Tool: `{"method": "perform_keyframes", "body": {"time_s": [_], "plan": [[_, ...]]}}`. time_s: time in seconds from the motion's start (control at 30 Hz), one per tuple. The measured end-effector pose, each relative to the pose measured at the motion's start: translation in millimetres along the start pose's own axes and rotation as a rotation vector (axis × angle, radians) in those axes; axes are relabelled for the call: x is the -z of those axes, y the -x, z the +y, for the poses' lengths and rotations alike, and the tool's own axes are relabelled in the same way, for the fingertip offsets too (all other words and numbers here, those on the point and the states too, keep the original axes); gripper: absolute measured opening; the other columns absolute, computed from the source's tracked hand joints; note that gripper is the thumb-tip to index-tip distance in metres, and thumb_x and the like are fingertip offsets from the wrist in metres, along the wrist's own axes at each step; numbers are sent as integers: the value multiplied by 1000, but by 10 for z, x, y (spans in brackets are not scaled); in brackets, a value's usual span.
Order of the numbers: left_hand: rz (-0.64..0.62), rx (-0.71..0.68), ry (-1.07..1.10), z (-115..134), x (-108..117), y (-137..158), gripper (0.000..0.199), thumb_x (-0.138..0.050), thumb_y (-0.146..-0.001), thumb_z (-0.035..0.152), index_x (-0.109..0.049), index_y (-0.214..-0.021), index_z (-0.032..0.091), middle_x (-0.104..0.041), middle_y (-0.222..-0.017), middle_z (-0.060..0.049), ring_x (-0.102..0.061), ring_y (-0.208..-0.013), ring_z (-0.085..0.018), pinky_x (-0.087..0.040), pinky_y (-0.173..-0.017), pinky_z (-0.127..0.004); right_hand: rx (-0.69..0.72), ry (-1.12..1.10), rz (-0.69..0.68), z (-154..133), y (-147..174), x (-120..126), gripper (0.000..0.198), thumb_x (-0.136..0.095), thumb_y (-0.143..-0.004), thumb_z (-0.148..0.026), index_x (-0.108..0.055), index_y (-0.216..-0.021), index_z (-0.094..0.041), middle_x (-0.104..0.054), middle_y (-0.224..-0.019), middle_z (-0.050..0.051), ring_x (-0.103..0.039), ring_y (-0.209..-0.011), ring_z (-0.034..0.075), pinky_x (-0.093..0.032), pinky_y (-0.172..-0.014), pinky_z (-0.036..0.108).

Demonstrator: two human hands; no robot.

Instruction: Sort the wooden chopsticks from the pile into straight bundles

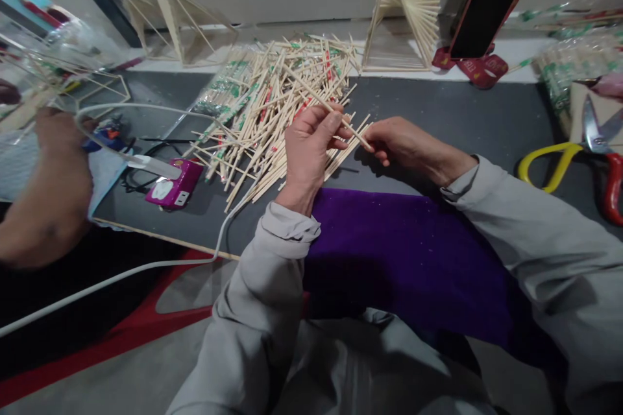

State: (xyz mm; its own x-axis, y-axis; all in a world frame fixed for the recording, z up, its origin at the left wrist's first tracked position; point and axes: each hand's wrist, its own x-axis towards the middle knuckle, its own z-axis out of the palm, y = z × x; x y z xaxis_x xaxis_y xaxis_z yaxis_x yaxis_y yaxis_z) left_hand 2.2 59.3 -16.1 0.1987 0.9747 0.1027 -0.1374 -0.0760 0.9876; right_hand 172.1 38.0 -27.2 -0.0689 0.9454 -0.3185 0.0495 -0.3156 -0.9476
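A thin wooden chopstick (310,91) slants across in front of me, its far end over the pile. My left hand (310,146) pinches it between thumb and fingers around its middle. The near end meets the closed fingertips of my right hand (413,148). Below and beyond my hands, a large heap of loose chopsticks (272,110) covers the grey tabletop, some in red- and green-printed paper. Several sticks lie side by side just under my fingers. Plastic-wrapped chopsticks (228,81) rest at the heap's left side.
Yellow-and-red-handled scissors (591,133) lie at right. Left stands a magenta power socket (175,183) with a white cable (146,266). Stick-built frames (409,19) stand along the back. A purple cloth (389,240) hangs at the front edge. Another person's arm (53,188) reaches in from the left.
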Motion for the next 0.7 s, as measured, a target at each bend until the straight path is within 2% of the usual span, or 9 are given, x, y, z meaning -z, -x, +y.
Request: {"method": "perform_keyframes", "body": {"time_s": [0.13,0.23,0.33,0.43,0.7], "plan": [[-271,307,91,27,30,5,7,-70,-83,21,-71,-87,15,-64,-68,2,-55,-50,-4,-46,-48,-16,31,-131,43,-56,-15,90,21,-52,-80,-15,-51,-59,-17,-43,-54,0,-34,-40,7,-27,-34,22],[-407,407,81,24,21,45,8,-69,-80,17,-73,-86,13,-62,-65,2,-52,-46,-3,-43,-45,-15,154,-140,82,-97,5,180,16,-56,-79,-13,-56,-63,-16,-51,-60,1,-41,-44,7,-32,-37,21],[-446,441,65,7,7,71,11,-69,-78,18,-74,-86,13,-63,-64,1,-52,-46,-4,-42,-45,-16,206,-180,123,-99,6,240,3,-63,-77,-12,-65,-75,-14,-63,-73,4,-52,-51,7,-36,-41,19],[-475,456,54,-15,-1,71,13,-69,-77,19,-74,-88,13,-64,-66,0,-53,-47,-4,-43,-45,-16,179,-257,110,-69,-15,251,5,-66,-79,-15,-67,-84,-14,-66,-79,4,-55,-54,7,-38,-43,18],[-538,497,99,-74,-20,75,15,-65,-79,18,-75,-90,13,-66,-70,-1,-53,-48,-4,-42,-43,-16,210,-335,21,-42,-12,168,12,-69,-83,-25,-65,-80,-14,-62,-76,2,-53,-57,6,-37,-44,16]]}}
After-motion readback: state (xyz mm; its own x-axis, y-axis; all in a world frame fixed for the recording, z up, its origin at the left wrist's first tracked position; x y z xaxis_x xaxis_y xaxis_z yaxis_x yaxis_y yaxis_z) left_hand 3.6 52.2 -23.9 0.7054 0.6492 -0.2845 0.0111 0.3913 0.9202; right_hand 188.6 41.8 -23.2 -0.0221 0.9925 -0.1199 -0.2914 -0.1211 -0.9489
